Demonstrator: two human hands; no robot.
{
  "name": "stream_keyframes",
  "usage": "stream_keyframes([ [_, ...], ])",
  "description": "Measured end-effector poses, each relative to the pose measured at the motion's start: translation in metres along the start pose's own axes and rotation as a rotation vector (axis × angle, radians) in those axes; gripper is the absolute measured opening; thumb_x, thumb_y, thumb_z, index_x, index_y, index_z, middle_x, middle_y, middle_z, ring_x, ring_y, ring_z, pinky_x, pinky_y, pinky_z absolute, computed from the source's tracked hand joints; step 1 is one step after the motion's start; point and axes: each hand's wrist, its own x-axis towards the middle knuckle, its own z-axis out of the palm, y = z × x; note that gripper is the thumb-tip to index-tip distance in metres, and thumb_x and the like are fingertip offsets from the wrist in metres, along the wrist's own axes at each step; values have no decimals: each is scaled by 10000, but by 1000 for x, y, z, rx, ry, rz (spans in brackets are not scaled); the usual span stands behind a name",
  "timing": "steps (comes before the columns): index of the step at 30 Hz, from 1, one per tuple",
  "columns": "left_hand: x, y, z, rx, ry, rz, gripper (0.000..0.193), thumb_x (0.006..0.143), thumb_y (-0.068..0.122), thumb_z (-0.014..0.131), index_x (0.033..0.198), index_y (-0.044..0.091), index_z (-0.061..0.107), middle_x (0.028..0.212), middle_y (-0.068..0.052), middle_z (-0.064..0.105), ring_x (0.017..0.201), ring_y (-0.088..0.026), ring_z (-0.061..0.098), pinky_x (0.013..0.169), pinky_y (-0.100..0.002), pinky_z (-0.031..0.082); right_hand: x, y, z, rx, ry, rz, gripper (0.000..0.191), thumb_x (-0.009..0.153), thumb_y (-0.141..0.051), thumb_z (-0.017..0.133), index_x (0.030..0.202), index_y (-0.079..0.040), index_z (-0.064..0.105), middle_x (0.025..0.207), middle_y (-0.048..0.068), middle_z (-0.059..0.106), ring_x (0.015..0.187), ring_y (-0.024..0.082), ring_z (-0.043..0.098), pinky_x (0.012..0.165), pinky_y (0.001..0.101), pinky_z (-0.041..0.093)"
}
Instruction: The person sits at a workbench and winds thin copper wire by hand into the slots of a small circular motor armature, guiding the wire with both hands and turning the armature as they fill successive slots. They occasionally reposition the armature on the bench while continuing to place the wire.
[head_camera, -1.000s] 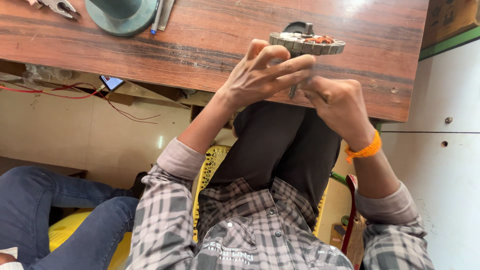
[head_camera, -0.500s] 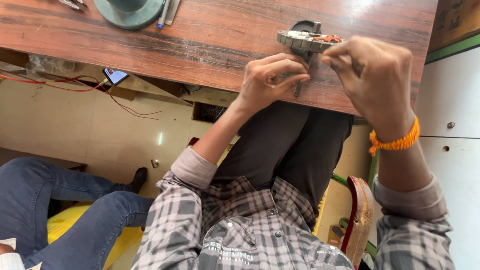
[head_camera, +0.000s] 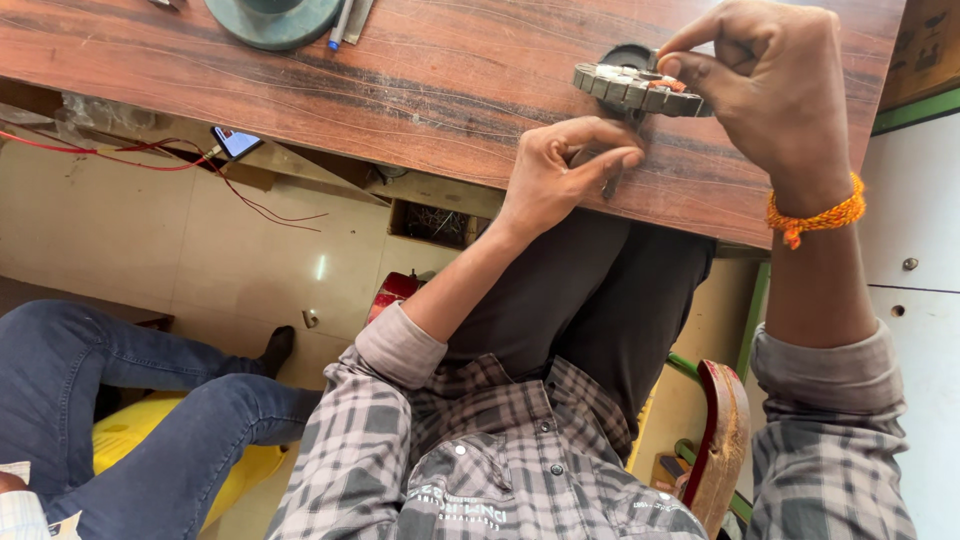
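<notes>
1. Since the frame half a second ago, the right hand (head_camera: 775, 85) has carried the toothed metal ring (head_camera: 635, 88) higher and further over the wooden table (head_camera: 430, 80), while the left hand (head_camera: 560, 170) has dropped away from the ring towards the table's near edge.
2. Far left of the ring, another person's legs in blue jeans (head_camera: 120, 400) rest by a yellow seat (head_camera: 150, 450).
3. Left of the ring, at the table's far side, sit a round teal base (head_camera: 275, 18) and a pen (head_camera: 340, 22); red wires (head_camera: 150, 160) trail below the table edge.
4. Just below and left of the ring, the left hand pinches narrowly on a small dark metal piece (head_camera: 610, 185), too hidden to identify.
5. The ring is pinched at its right rim between the right hand's thumb and fingertips, tilted, over the table.
6. Risk: held by one rim only, the ring could tip out of that pinch and fall on the table or lap.
7. The table is reddish, grained and scuffed; beneath lie pale floor tiles (head_camera: 200, 260), and right of the ring stands a white cabinet (head_camera: 920, 250).
</notes>
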Motion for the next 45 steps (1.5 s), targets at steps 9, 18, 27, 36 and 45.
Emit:
stream_keyframes([
  [9,7,-1,13,125,175,-199,135,937,170,777,998,50,780,837,36,747,695,-7,643,596,-191,496,9,19,2,52,4,145,95,942,-109,768,970,-24,737,595,-64,445,522,21,348,472,238,242],
  [18,6,2,38,19,383,-335,108,954,134,775,994,34,758,723,5,640,585,-40,486,503,-238,359,10,50,0,119,105,266,108,928,-149,782,946,-57,729,619,-100,436,550,5,351,495,231,239],
  [27,43,16,-5,854,19,719,492,928,254,829,1338,111,598,1249,15,673,1128,-171,617,969,-397,510,-16,61,-22,263,210,181,78,1005,-51,756,999,-8,691,822,-100,617,679,-23,494,582,181,353],
  [36,59,8,-30,644,-194,481,484,891,219,867,1327,248,658,1168,65,733,1032,-142,689,940,-304,609,-55,3,-47,133,131,211,62,1058,-62,720,1093,-14,735,850,-4,665,699,15,530,605,185,386],
  [45,61,-1,-32,697,-187,438,458,899,298,839,1324,258,672,1081,86,752,968,-107,700,855,-282,617,-79,-20,3,-31,-58,159,119,953,-23,748,1065,-50,779,813,88,746,655,113,638,556,270,477],
])
